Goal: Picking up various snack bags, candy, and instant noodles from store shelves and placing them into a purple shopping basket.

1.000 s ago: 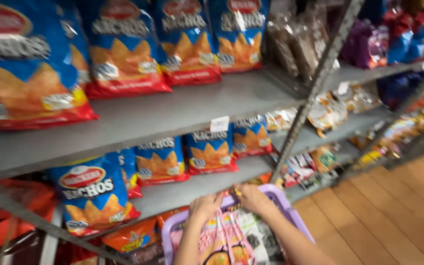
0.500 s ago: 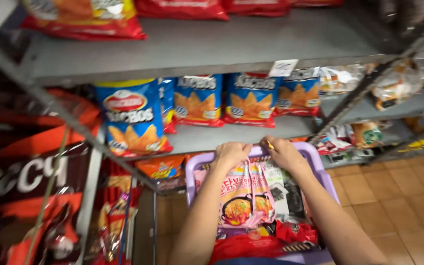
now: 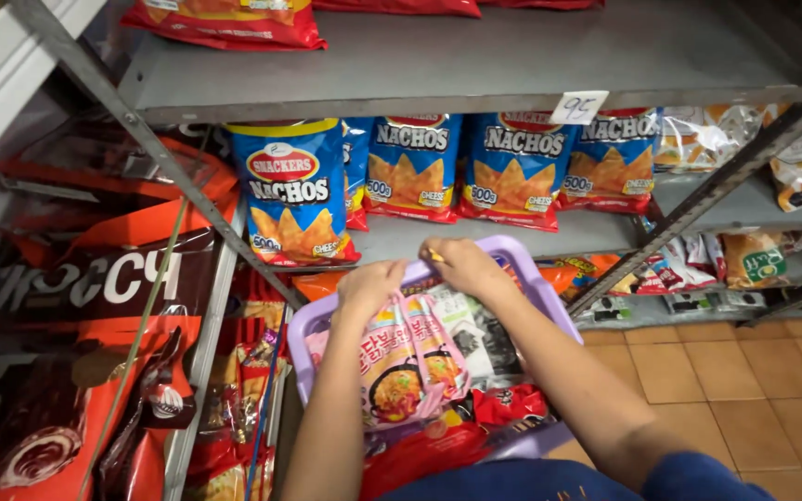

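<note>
Our left hand (image 3: 370, 286) and right hand (image 3: 461, 264) grip the purple basket (image 3: 549, 306) rim at 12 o'clock | pink noodle packs (image 3: 406, 357) already inside | blue chip bags (image 3: 297, 190) wait on shelf (image 3: 475, 56)

Both hands sit at the far rim of the lilac basket (image 3: 549, 306): the left hand (image 3: 370, 288) at its 11 o'clock corner, the right hand (image 3: 461, 267) at 12. Behind them the basket is packed with noodle packets (image 3: 410, 357), so no way down there. At 12 o'clock a bare strip of grey shelf (image 3: 401, 239) lies open before the row of blue chip bags (image 3: 512, 172). A slanted metal brace (image 3: 689, 218) bars the way at 2 o'clock, another brace (image 3: 187, 186) at 10. The tiled floor (image 3: 744, 399) at 4 o'clock lies open.
</note>
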